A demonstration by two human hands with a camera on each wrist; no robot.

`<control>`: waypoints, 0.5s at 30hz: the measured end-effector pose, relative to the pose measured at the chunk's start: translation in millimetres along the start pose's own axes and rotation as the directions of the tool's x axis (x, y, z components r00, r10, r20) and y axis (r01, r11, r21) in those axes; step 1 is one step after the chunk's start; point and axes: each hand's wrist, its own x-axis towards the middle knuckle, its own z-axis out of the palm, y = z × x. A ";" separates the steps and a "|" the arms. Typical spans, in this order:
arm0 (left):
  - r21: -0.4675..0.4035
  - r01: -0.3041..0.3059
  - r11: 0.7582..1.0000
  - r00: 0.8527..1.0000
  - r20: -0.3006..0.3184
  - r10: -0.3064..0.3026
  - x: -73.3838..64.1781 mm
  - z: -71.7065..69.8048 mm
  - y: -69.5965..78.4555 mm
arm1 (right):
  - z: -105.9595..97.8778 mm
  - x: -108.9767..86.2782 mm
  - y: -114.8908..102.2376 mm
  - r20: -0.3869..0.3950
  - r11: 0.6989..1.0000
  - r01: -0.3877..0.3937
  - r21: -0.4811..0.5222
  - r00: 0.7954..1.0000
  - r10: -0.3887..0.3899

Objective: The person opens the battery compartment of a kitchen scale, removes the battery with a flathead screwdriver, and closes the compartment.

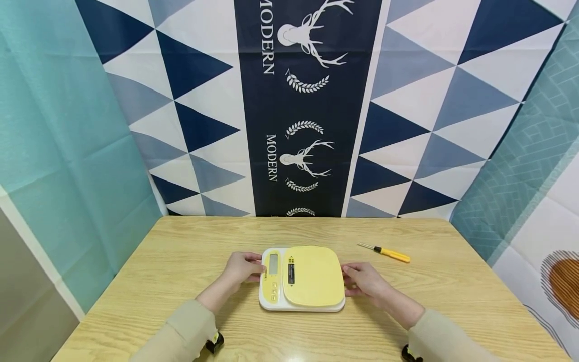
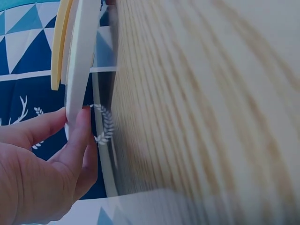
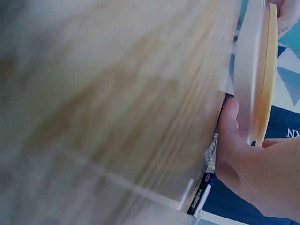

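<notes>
A yellow and white kitchen scale [image 1: 314, 276] is between both hands, its small display and buttons on the left side. My left hand [image 1: 242, 266] pinches the left edge, thumb above and fingers below, as the left wrist view shows on the white base [image 2: 79, 56]. At the opposite edge my right hand [image 1: 365, 279] grips the scale, with a finger under the base [image 3: 246, 70] in the right wrist view. Both wrist views show a gap between the base and the tabletop, so the scale is held slightly raised. Its underside is mostly hidden.
A screwdriver [image 1: 393, 255] with a yellow handle lies on the wooden table [image 1: 203, 234], behind and right of the right hand. Patterned cloth [image 1: 298, 110] hangs along the table's back edge. Teal curtains [image 1: 68, 125] flank the left side.
</notes>
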 end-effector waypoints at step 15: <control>0.204 0.043 0.978 0.996 0.073 -0.059 1.6 0.3 2.7 | 0.2 2.2 -6.5 0.075 0.998 -0.023 -0.064 0.997 0.028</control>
